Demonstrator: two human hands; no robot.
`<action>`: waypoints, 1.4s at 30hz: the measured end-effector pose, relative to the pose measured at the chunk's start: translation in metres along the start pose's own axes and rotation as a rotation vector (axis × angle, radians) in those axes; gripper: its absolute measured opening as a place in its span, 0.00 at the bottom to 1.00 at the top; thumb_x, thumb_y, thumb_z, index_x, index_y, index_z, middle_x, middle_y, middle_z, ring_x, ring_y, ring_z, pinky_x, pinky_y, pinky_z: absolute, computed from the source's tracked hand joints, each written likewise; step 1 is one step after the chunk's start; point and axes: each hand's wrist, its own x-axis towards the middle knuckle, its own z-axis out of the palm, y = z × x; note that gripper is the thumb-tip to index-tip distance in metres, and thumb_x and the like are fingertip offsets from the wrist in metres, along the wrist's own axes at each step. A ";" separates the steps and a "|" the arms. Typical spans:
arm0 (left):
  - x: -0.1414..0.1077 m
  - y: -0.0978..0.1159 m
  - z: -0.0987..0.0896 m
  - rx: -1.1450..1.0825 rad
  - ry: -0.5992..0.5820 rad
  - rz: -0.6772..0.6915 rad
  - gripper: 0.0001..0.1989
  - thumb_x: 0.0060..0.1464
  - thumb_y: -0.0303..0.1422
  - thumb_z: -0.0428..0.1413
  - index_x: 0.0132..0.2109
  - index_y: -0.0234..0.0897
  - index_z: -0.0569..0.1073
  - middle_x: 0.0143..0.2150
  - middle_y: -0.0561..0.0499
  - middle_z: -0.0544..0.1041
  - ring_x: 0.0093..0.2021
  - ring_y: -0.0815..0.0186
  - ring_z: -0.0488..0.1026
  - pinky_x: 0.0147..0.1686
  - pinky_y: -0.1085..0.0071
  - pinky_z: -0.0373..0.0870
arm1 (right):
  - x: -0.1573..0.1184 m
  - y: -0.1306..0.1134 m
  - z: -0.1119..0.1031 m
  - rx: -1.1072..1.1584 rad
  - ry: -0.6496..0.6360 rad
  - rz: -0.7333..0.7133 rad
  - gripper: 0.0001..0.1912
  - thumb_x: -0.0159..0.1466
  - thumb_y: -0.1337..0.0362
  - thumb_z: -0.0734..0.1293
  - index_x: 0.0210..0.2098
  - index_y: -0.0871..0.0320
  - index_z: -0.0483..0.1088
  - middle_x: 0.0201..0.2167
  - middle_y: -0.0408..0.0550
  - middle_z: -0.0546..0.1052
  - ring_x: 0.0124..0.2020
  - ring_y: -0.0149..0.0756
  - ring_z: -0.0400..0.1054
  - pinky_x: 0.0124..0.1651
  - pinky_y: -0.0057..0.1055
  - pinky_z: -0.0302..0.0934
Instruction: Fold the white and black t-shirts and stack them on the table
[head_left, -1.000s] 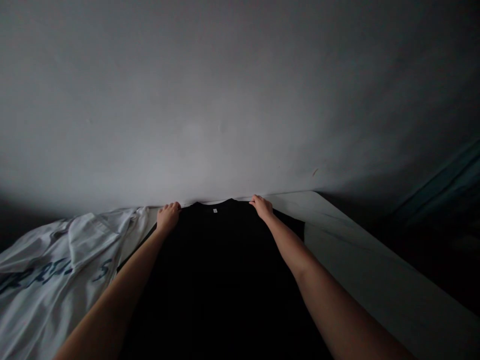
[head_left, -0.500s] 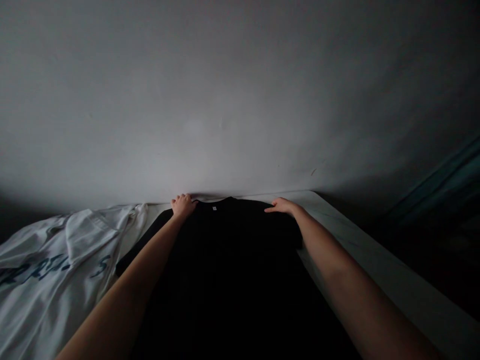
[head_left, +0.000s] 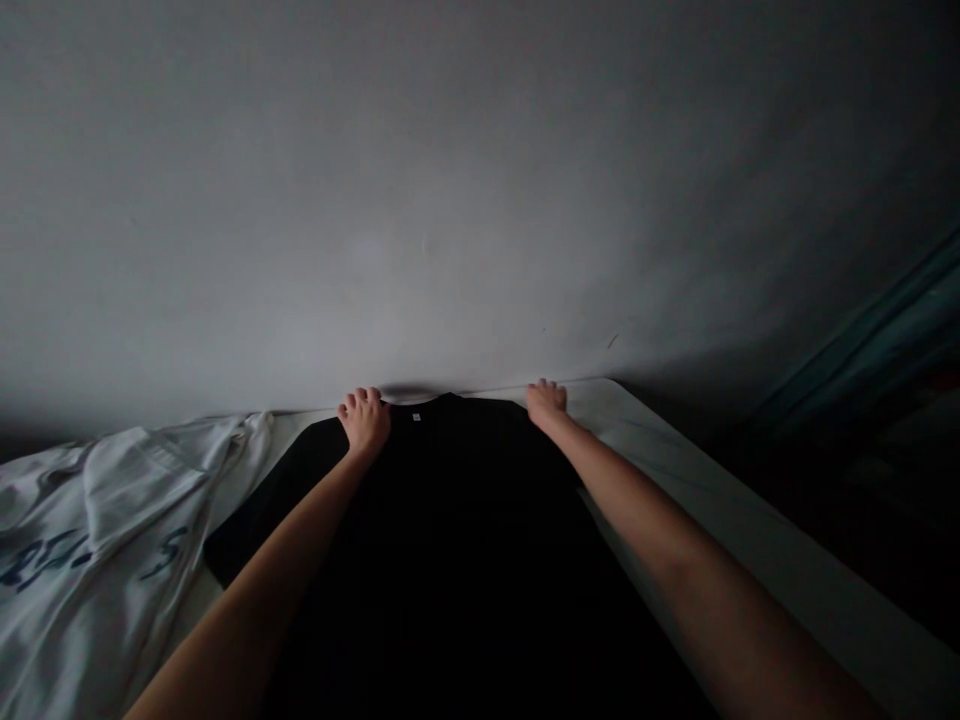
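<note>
Black T-shirt [head_left: 442, 570] lies flat on a white tabletop [head_left: 675, 450], collar toward the wall [head_left: 465, 200]. Left hand [head_left: 364, 420] rests open beside the collar, right hand [head_left: 546, 402] open at the right shoulder, neither clearly gripping. White garment with blue lettering [head_left: 97, 520] lies left of the shirt.

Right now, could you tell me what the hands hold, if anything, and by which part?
The left hand and right hand sit at the top edge of the black T-shirt, flanking the collar; any grip cannot be told.
</note>
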 end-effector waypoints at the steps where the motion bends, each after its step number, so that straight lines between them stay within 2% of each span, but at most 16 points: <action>1: -0.009 0.006 -0.001 -0.004 0.014 0.041 0.21 0.65 0.39 0.46 0.58 0.33 0.70 0.60 0.35 0.70 0.59 0.47 0.63 0.56 0.52 0.59 | -0.004 -0.019 0.006 0.012 -0.010 -0.060 0.19 0.68 0.54 0.63 0.52 0.57 0.76 0.56 0.63 0.73 0.56 0.45 0.68 0.55 0.37 0.58; 3: -0.025 0.016 0.001 -0.023 -0.030 0.147 0.23 0.65 0.42 0.46 0.61 0.36 0.69 0.65 0.37 0.66 0.62 0.47 0.61 0.59 0.50 0.58 | -0.013 -0.052 0.020 0.069 -0.057 -0.208 0.24 0.71 0.53 0.58 0.63 0.51 0.67 0.65 0.55 0.66 0.64 0.41 0.61 0.62 0.36 0.54; 5: -0.037 0.017 0.005 -0.035 -0.151 0.280 0.24 0.66 0.44 0.44 0.65 0.44 0.66 0.70 0.43 0.61 0.66 0.47 0.58 0.62 0.47 0.55 | -0.019 -0.075 0.034 0.133 -0.125 -0.305 0.30 0.73 0.48 0.53 0.70 0.50 0.54 0.72 0.51 0.53 0.71 0.42 0.48 0.68 0.43 0.46; 8: -0.041 0.010 0.011 -0.025 -0.311 0.448 0.25 0.68 0.43 0.41 0.69 0.53 0.58 0.73 0.51 0.55 0.71 0.50 0.51 0.66 0.43 0.47 | -0.019 -0.089 0.045 0.192 -0.164 -0.282 0.34 0.72 0.43 0.49 0.73 0.47 0.43 0.75 0.48 0.42 0.74 0.47 0.36 0.71 0.55 0.33; 11: -0.037 0.003 0.012 -0.007 -0.338 0.461 0.26 0.69 0.43 0.39 0.71 0.54 0.54 0.74 0.53 0.51 0.73 0.53 0.49 0.68 0.43 0.43 | -0.017 -0.094 0.042 0.195 -0.185 -0.191 0.33 0.72 0.42 0.47 0.73 0.42 0.42 0.75 0.46 0.39 0.74 0.50 0.33 0.70 0.59 0.30; 15: -0.047 0.006 0.005 0.017 -0.334 0.393 0.27 0.68 0.42 0.39 0.72 0.50 0.53 0.75 0.50 0.51 0.73 0.53 0.47 0.68 0.46 0.45 | -0.039 -0.113 0.033 0.191 -0.207 -0.127 0.37 0.72 0.44 0.47 0.74 0.56 0.42 0.74 0.57 0.40 0.74 0.52 0.34 0.70 0.58 0.30; 17: -0.062 0.006 0.000 0.016 -0.327 0.372 0.28 0.68 0.41 0.40 0.72 0.47 0.53 0.75 0.48 0.51 0.73 0.52 0.47 0.68 0.47 0.46 | -0.063 -0.125 0.033 0.220 -0.173 -0.177 0.37 0.72 0.45 0.48 0.73 0.61 0.45 0.74 0.60 0.43 0.74 0.51 0.36 0.71 0.55 0.32; 21: -0.103 0.002 -0.014 0.014 -0.308 0.355 0.27 0.68 0.41 0.40 0.72 0.49 0.55 0.74 0.48 0.51 0.73 0.51 0.48 0.68 0.45 0.47 | -0.118 -0.141 0.038 0.262 -0.091 -0.260 0.35 0.73 0.46 0.49 0.72 0.59 0.49 0.73 0.59 0.45 0.74 0.50 0.38 0.71 0.54 0.32; 25: -0.144 0.003 -0.034 0.009 -0.333 0.296 0.27 0.68 0.42 0.40 0.71 0.51 0.55 0.74 0.49 0.52 0.73 0.49 0.47 0.67 0.43 0.47 | -0.165 -0.153 0.038 0.272 -0.080 -0.283 0.32 0.74 0.49 0.49 0.72 0.57 0.50 0.73 0.57 0.46 0.73 0.49 0.39 0.71 0.53 0.33; 29: -0.175 -0.009 -0.055 0.007 -0.334 0.260 0.27 0.68 0.43 0.41 0.71 0.53 0.55 0.74 0.49 0.52 0.73 0.49 0.47 0.68 0.43 0.45 | -0.196 -0.143 0.032 0.271 -0.070 -0.325 0.29 0.74 0.52 0.49 0.72 0.52 0.51 0.73 0.50 0.48 0.73 0.45 0.41 0.72 0.49 0.35; 31: -0.184 -0.032 -0.064 0.020 -0.321 0.231 0.27 0.68 0.44 0.41 0.71 0.53 0.56 0.74 0.50 0.52 0.73 0.49 0.47 0.68 0.44 0.46 | -0.202 -0.116 0.028 0.248 -0.070 -0.272 0.29 0.74 0.51 0.50 0.72 0.51 0.51 0.73 0.48 0.48 0.73 0.45 0.42 0.72 0.48 0.36; 34: -0.190 -0.072 -0.076 0.040 -0.319 0.187 0.27 0.68 0.45 0.41 0.71 0.51 0.55 0.74 0.48 0.52 0.73 0.51 0.48 0.67 0.50 0.51 | -0.205 -0.061 0.023 0.189 -0.080 -0.100 0.30 0.74 0.51 0.50 0.72 0.54 0.50 0.74 0.51 0.47 0.73 0.46 0.42 0.71 0.47 0.37; 36: -0.194 -0.083 -0.082 0.067 -0.327 0.153 0.28 0.68 0.43 0.41 0.72 0.48 0.55 0.74 0.45 0.53 0.73 0.51 0.49 0.66 0.52 0.54 | -0.207 -0.038 0.020 0.158 -0.096 -0.018 0.31 0.74 0.52 0.50 0.72 0.59 0.49 0.73 0.55 0.47 0.73 0.46 0.41 0.71 0.46 0.37; 37: -0.197 -0.080 -0.084 0.083 -0.329 0.136 0.28 0.68 0.43 0.41 0.72 0.45 0.55 0.74 0.43 0.53 0.73 0.49 0.50 0.66 0.51 0.54 | -0.209 -0.036 0.019 0.149 -0.102 0.016 0.32 0.74 0.52 0.50 0.72 0.61 0.49 0.73 0.57 0.47 0.73 0.47 0.41 0.71 0.48 0.37; 39: -0.207 -0.060 -0.086 0.098 -0.322 0.147 0.29 0.68 0.42 0.41 0.72 0.41 0.56 0.73 0.40 0.54 0.72 0.47 0.50 0.66 0.48 0.51 | -0.219 -0.052 0.019 0.153 -0.098 0.037 0.33 0.74 0.51 0.49 0.72 0.63 0.50 0.73 0.60 0.47 0.73 0.52 0.40 0.70 0.53 0.36; 42: -0.229 -0.022 -0.087 0.047 -0.314 0.314 0.28 0.68 0.42 0.40 0.72 0.46 0.55 0.74 0.46 0.52 0.73 0.50 0.48 0.68 0.48 0.47 | -0.242 -0.097 0.023 0.212 -0.067 -0.152 0.32 0.74 0.50 0.48 0.71 0.58 0.51 0.73 0.55 0.48 0.73 0.50 0.40 0.71 0.53 0.35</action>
